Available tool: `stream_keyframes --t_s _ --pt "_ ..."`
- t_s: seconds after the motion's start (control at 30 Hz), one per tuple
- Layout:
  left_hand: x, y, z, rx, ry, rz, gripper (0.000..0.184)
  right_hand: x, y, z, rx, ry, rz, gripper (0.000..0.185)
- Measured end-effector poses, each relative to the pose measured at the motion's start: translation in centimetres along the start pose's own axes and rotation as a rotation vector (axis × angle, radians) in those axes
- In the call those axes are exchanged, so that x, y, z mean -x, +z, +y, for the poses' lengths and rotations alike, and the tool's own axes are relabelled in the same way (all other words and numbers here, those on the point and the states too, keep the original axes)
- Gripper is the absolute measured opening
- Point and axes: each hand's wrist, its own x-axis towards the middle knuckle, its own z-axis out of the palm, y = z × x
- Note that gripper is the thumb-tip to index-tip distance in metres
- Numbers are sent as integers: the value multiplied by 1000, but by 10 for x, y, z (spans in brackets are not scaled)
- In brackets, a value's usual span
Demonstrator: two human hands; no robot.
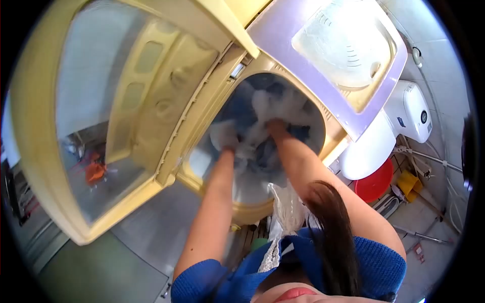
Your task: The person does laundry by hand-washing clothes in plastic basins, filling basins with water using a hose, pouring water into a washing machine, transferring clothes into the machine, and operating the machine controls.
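Observation:
Both my arms reach down into the tub (318, 118) of a yellow washing machine. My left hand (230, 146) is beside a white cloth (222, 134) on the tub's left side; its fingers are hidden and blurred. Deeper in, my right hand (275, 126) is sunk among white and blue wet laundry (262, 151), its fingers covered by the cloth. Whether either hand grips any of it, I cannot tell. The yellow lid with its clear window (101, 65) is swung up on the left. A purple-framed lid (273, 30) stands raised at the upper right.
A white toilet (369, 149) stands to the right, with a red basin (376, 182) and a yellow container (409, 185) on the floor near it. Pipes (429, 159) run along the tiled wall. A white lace-like cloth (288, 209) hangs at my chest.

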Motion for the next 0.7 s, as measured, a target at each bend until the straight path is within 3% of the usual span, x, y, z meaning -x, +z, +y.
stream_keyframes --t_s 0.07,0.13,0.17,0.23,0.27,0.33,0.43,0.5,0.57,0.63,0.7 --pt "-10 -24 -21 30 35 90 38 4 -13 -6 34 -76 38 30" --pt "-26 -72 -36 287 -91 95 25 11 -28 -9 110 -201 123 27" --pt "-29 -85 -39 309 -54 41 24 18 -32 -10 149 -264 162 26" --pt "-25 -101 -36 364 17 -66 24 66 -84 -23 -55 -251 232 28" --pt "-10 -97 -27 408 130 41 26 96 -110 -35 -163 -242 256 29" --pt "35 -122 -3 382 142 16 24 115 -137 -64 -275 -188 313 44" --pt "92 -161 30 458 111 45 16 135 -161 -97 -188 -468 456 52" --pt "100 -184 47 439 291 -24 19 132 -155 -116 -9 -628 499 66" --pt "106 -189 63 390 334 -11 18 113 -133 -128 93 -759 621 65" --pt "110 -193 74 318 369 -47 18 93 -113 -136 295 -793 500 59" --pt "108 -198 80 226 399 -119 18 66 -106 -134 591 -712 139 49"
